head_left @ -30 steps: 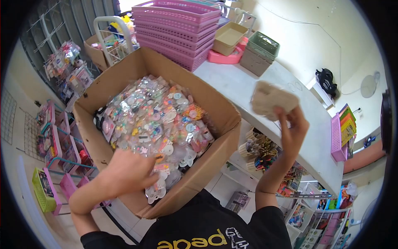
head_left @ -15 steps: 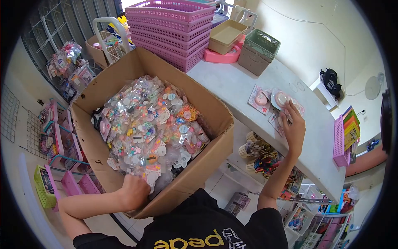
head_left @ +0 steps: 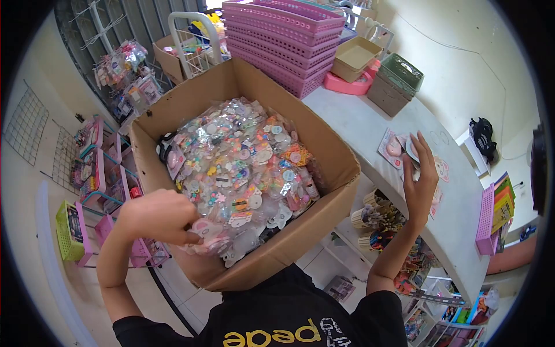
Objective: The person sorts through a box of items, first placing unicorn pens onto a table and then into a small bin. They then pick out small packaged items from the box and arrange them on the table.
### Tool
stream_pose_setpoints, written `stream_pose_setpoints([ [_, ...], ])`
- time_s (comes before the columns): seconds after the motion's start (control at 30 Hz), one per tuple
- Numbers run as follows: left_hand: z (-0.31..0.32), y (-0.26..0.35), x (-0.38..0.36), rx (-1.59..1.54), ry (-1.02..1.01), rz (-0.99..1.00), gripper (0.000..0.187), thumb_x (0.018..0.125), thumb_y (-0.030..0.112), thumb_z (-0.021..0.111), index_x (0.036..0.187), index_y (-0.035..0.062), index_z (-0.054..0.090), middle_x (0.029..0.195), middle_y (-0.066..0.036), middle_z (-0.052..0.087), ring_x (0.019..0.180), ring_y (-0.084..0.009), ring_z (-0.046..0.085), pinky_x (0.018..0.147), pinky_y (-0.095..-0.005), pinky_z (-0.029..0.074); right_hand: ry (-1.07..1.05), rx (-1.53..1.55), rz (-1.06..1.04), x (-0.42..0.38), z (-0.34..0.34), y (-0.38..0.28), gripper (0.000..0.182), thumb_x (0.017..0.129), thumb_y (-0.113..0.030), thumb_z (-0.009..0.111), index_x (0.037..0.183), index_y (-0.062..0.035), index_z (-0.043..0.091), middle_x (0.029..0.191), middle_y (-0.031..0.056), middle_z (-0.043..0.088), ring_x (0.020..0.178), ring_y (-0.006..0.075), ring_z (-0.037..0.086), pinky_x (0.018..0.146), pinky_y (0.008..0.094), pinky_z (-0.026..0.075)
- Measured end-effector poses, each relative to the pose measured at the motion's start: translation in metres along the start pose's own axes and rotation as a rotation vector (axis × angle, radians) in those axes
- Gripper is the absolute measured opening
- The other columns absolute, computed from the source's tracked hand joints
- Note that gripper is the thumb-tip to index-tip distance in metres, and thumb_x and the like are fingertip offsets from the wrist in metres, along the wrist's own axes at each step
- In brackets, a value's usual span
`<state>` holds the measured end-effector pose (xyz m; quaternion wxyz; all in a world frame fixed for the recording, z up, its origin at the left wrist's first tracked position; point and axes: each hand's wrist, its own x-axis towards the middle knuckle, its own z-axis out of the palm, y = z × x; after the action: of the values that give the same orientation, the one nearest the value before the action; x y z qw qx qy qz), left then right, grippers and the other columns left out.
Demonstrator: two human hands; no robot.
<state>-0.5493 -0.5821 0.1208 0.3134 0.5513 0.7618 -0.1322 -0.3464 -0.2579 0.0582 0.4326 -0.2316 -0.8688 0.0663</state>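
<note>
A large cardboard box (head_left: 332,173) in front of me is heaped with small clear-bagged trinkets (head_left: 231,156). My left hand (head_left: 162,213) is over the box's near left corner, its fingers closed on a pink bunny-shaped package (head_left: 209,236) in clear plastic. On the white table (head_left: 370,133), my right hand (head_left: 423,182) pinches a round-topped package (head_left: 411,149) between thumb and fingers. Beside it lies a pink carded package (head_left: 393,148). Another pink-edged package (head_left: 441,169) is partly hidden behind that hand.
Stacked purple baskets (head_left: 280,49) stand behind the box, with a beige tray (head_left: 356,58) and a green-grey basket (head_left: 396,85) on the table. A purple basket (head_left: 487,220) sits at the table's right edge. Shelves with pink bins (head_left: 92,168) line the left.
My left hand has come up out of the box's near corner with the pink bunny package. My right hand has closed on the round-topped package and tilted it. The view has shifted.
</note>
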Motion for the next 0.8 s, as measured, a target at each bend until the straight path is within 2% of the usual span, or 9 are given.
stream_pose_setpoints([
  [0.17,0.007,-0.015,-0.004,-0.064,0.04,0.044,0.036,0.071,0.034,0.058,0.062,-0.0013,0.058,0.058,-0.018,0.054,0.059,-0.0332,0.055,0.054,-0.0386,0.043,-0.162,-0.03,-0.007,0.015,-0.012,0.015,0.035,0.071,-0.002,0.055,0.107,-0.0064,0.054,0.119,0.0145,0.047,0.107,0.0307,0.046,0.089,0.0366,0.036],
  [0.2,0.009,-0.017,-0.007,-0.114,0.059,0.085,0.036,0.072,0.033,0.059,0.061,-0.0012,0.058,0.056,-0.018,0.054,0.057,-0.0332,0.055,0.053,-0.0384,0.043,-0.244,-0.064,-0.021,0.017,-0.014,0.039,0.046,0.066,-0.006,0.06,0.111,-0.0068,0.051,0.12,0.0162,0.046,0.109,0.0319,0.044,0.091,0.037,0.035],
  [0.23,0.01,-0.02,-0.011,-0.161,0.078,0.131,0.036,0.072,0.033,0.059,0.061,-0.0011,0.058,0.055,-0.019,0.053,0.056,-0.0332,0.054,0.052,-0.0381,0.043,-0.232,-0.076,-0.014,0.021,-0.016,0.056,0.046,0.066,-0.006,0.06,0.111,-0.0068,0.051,0.12,0.0162,0.046,0.109,0.0319,0.044,0.091,0.037,0.035],
  [0.3,0.009,-0.023,-0.02,-0.2,0.094,0.194,0.035,0.073,0.031,0.061,0.058,-0.0004,0.056,0.05,-0.017,0.05,0.049,-0.0316,0.051,0.046,-0.0359,0.039,-0.475,-0.16,0.091,0.029,-0.021,0.088,0.061,0.062,-0.011,0.066,0.119,-0.0071,0.045,0.124,0.0166,0.042,0.115,0.0312,0.04,0.095,0.0352,0.031],
  [0.37,0.007,-0.026,-0.028,-0.295,0.111,0.212,0.035,0.074,0.03,0.061,0.056,0.0002,0.055,0.047,-0.015,0.047,0.043,-0.0292,0.047,0.041,-0.0339,0.035,-0.53,-0.23,0.152,0.039,-0.021,0.106,0.068,0.059,-0.016,0.069,0.121,-0.0079,0.042,0.124,0.0156,0.043,0.113,0.0294,0.042,0.093,0.0346,0.034],
  [0.43,0.012,-0.035,-0.028,-0.327,0.127,0.244,0.034,0.074,0.028,0.062,0.055,0.0007,0.054,0.044,-0.013,0.043,0.039,-0.0264,0.042,0.039,-0.0324,0.031,-0.687,0.096,0.275,0.045,-0.024,0.107,0.067,0.056,-0.017,0.071,0.117,-0.0076,0.046,0.118,0.0158,0.048,0.11,0.0269,0.046,0.09,0.0336,0.038],
  [0.6,0.022,-0.044,-0.017,-0.602,0.372,0.306,0.025,0.074,0.022,0.063,0.064,0.0,0.057,0.047,-0.011,0.041,0.039,-0.0185,0.035,0.04,-0.0294,0.03,-0.679,0.098,0.259,0.05,-0.02,0.111,0.061,0.057,-0.013,0.072,0.112,-0.004,0.049,0.113,0.0131,0.052,0.104,0.0248,0.05,0.087,0.0321,0.04],
  [0.67,0.028,-0.051,-0.012,-0.621,0.446,0.302,0.023,0.075,0.021,0.063,0.066,-0.0001,0.058,0.047,-0.01,0.04,0.04,-0.0172,0.033,0.04,-0.0292,0.03,-0.526,0.082,0.073,0.055,-0.012,0.106,0.059,0.057,-0.014,0.073,0.11,-0.0035,0.049,0.11,0.0124,0.053,0.103,0.0244,0.05,0.086,0.032,0.039],
  [0.8,0.041,-0.063,-0.002,-0.707,0.609,0.298,0.02,0.075,0.017,0.063,0.068,-0.0001,0.059,0.047,-0.004,0.035,0.043,-0.0095,0.028,0.04,-0.0266,0.025,-0.473,0.224,-0.112,0.075,0.017,0.048,0.062,0.057,-0.019,0.075,0.11,-0.0026,0.048,0.107,0.0128,0.054,0.102,0.026,0.05,0.086,0.0324,0.039],
])
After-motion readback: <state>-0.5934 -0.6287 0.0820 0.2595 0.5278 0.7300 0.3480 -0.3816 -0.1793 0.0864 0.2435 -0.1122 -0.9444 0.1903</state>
